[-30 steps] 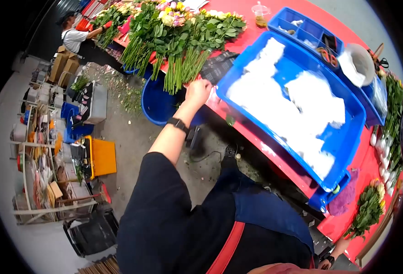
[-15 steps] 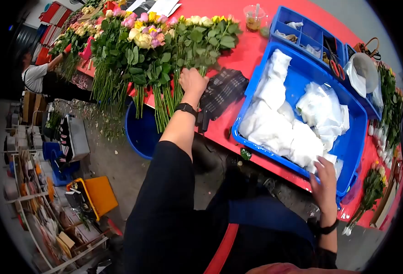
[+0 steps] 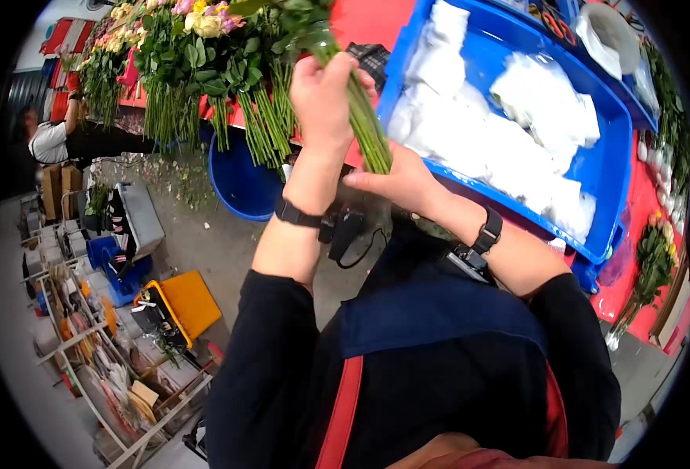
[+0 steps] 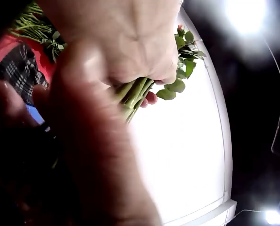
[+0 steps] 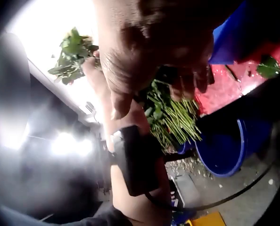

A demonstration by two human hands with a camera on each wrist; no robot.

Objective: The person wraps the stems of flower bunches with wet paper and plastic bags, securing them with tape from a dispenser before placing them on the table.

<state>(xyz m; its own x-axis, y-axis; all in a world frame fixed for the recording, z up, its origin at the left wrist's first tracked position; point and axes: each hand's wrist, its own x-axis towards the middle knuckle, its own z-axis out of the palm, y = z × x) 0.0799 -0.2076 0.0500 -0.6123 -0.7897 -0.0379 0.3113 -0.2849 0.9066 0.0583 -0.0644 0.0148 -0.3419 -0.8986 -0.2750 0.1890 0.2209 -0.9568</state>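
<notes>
One rose bundle (image 3: 370,129) | slanting near 12 o'clock | left hand (image 3: 325,102) wrapping fingers round it; right hand (image 3: 410,183) loosely spreading thumb from fingers | probably handling light, stiff, bruisable; mid-stem suiting grip best

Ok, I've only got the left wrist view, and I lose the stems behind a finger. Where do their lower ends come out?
Observer: In the head view, the green stems run down from the left hand and end at the right hand; I can't tell whether they touch it.
Operator: And what's in the tray?
Observer: The blue tray holds crumpled white material.
Operator: Anyone else about?
Observer: Yes, a person in a white top, over at the far left of the head view.
</notes>
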